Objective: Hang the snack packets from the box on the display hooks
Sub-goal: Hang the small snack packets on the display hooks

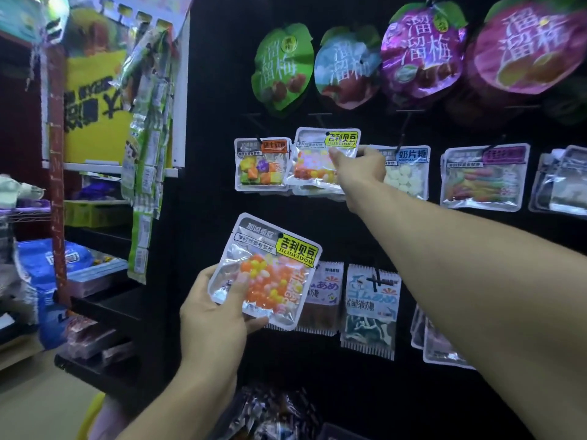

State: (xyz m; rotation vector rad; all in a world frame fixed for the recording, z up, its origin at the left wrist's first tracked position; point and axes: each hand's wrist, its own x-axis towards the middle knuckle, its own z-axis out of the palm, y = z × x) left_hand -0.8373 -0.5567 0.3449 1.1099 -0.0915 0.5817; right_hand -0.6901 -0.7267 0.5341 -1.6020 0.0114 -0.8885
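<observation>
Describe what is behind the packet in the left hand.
Behind the packet hangs a purple-labelled packet on the black board; its left part and its hook are covered.

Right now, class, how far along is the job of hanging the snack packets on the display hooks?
Done: no finished count shows.

In hand: the right hand pinches a clear yellow-labelled bean packet at its hook on the black display wall, between the cube-sweet packet and white-tablet packet. Whether it is on the hook is unclear.

Left: the left hand grips a matching second packet. The box is out of view.
</observation>
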